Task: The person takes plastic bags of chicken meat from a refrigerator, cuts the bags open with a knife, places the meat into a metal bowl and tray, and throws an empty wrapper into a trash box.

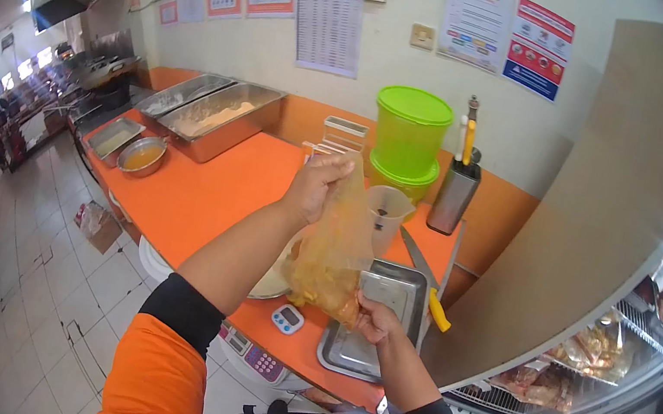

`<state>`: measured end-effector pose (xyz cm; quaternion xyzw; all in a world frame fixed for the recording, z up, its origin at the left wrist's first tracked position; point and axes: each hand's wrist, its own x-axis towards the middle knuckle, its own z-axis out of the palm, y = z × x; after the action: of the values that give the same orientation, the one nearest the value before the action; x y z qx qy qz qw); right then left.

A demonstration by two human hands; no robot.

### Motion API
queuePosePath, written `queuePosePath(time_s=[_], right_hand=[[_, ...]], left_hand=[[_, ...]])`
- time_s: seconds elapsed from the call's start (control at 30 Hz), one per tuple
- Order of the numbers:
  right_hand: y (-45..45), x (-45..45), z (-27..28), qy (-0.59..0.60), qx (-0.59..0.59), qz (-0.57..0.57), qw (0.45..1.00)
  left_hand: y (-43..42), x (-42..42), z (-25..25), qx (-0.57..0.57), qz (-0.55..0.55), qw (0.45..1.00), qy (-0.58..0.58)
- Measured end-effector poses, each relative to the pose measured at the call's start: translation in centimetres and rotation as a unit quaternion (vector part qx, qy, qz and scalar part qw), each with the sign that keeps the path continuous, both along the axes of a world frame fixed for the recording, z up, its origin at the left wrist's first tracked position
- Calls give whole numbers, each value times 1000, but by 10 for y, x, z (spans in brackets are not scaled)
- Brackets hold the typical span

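Note:
My left hand (321, 188) is closed on the upper end of a clear plastic bag (329, 272), which hangs over the orange table (222, 180). Yellow-coated pieces that look like marinated meat fill its lower part. Down at the bag's bottom corner, my right hand (376, 320) pinches the plastic. Below that hand lies a shallow metal tray (354, 362). Partly hidden behind the bag are a pale round bowl (269, 289) and a clear measuring jug (386, 221). A white timer (288, 318) sits left of the tray, and a yellow-handled knife (439, 310) lies along its right side.
Green lidded tubs (409, 137) and a knife block (455, 194) stand against the wall. Deep metal pans (221, 132) and a bowl of orange liquid (142, 156) are at far left. A scale (262, 362) sits below the front edge; a display fridge (586, 364) flanks the right.

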<state>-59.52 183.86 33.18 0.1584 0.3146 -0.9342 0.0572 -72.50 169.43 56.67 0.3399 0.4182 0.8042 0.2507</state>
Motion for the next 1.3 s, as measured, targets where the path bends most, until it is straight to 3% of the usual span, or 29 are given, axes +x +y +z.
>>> queuePosePath(time_s=[0.07, 0.17, 0.23, 0.3, 0.4, 0.5, 0.57, 0.73, 0.8, 0.87, 1.0, 1.1, 1.2, 1.27, 1.3], right_hand=[[0, -34, -30, 13, 4, -11, 1000], [-25, -57, 21, 123, -17, 45, 991], [-40, -80, 28, 83, 53, -31, 995], [-40, -116, -2, 87, 133, -101, 982], [-83, -98, 60, 88, 85, -153, 981], [-98, -99, 74, 234, -123, 54, 963], [-105, -91, 101, 249, -155, 85, 952], [-82, -76, 72, 178, -144, 149, 962], [-70, -71, 31, 90, -128, 117, 981], [-66, -70, 9, 87, -142, 57, 984], [-69, -87, 18, 66, -139, -24, 988], [-72, -100, 36, 27, -59, -110, 992], [-50, -121, 25, 38, 114, -177, 977], [-40, -121, 62, 45, 362, -183, 913], [-35, -125, 81, 47, 477, -181, 859]], left_hand=[[-13, -20, -11, 27, 29, 999, 29], [-27, -42, -27, 43, 73, 994, 72], [-27, -41, -39, 23, 96, 991, 85], [-32, -41, -29, 48, 65, 994, 77], [-53, -42, 23, 132, -54, 986, 90], [-64, -49, 58, 163, -145, 970, 109], [-64, -49, 61, 141, -158, 971, 112], [-54, -39, 45, 49, -113, 990, 70], [-50, -38, 35, 27, -114, 989, 91], [-45, -40, 24, -2, -106, 986, 129], [-43, -36, 18, -41, -52, 981, 185], [-48, -50, 0, -38, 33, 978, 202], [-76, -67, -22, 13, 152, 972, 180], [-111, -77, -47, 58, 166, 978, 115], [-137, -86, -67, 41, 145, 977, 154]])
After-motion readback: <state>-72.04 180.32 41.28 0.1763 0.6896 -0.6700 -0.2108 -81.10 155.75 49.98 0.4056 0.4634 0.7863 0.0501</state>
